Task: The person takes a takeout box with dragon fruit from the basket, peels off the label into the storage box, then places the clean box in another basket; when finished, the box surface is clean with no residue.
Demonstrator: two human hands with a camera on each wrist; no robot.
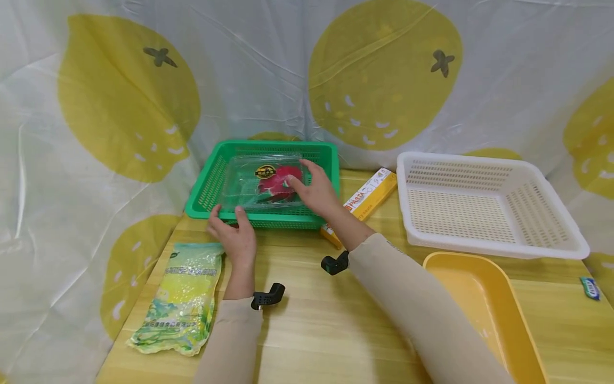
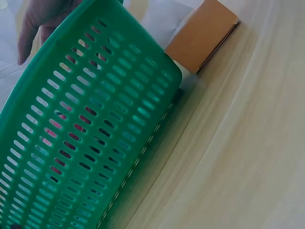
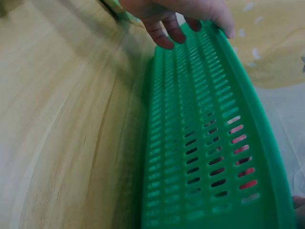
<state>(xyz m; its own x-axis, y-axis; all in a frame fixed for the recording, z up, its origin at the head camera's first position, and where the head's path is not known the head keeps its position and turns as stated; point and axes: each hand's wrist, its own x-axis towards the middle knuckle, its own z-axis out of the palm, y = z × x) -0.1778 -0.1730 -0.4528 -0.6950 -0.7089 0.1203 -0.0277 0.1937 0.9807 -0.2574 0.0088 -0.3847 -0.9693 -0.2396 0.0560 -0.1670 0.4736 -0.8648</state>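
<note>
Clear plastic box (image 1: 243,184) is contained in the green basket (image 1: 273,220); something red (image 1: 272,186) is seen through its lid. The box is touched by the right hand (image 1: 316,193), thumb and forefinger apart; whether it is gripped cannot be told. The front rim is met by the left hand (image 1: 235,240), fingers spread.

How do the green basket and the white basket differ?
Colour: the green basket is bright green; the white basket is plain white.
Contents: a clear plastic box with something red in it sits at the green basket; the white basket shows its bare slotted floor.
Hands: the left hand and right hand are at the green basket, none at the white basket.
Shared: both are open-topped, roughly rectangular, with slotted walls.
</note>
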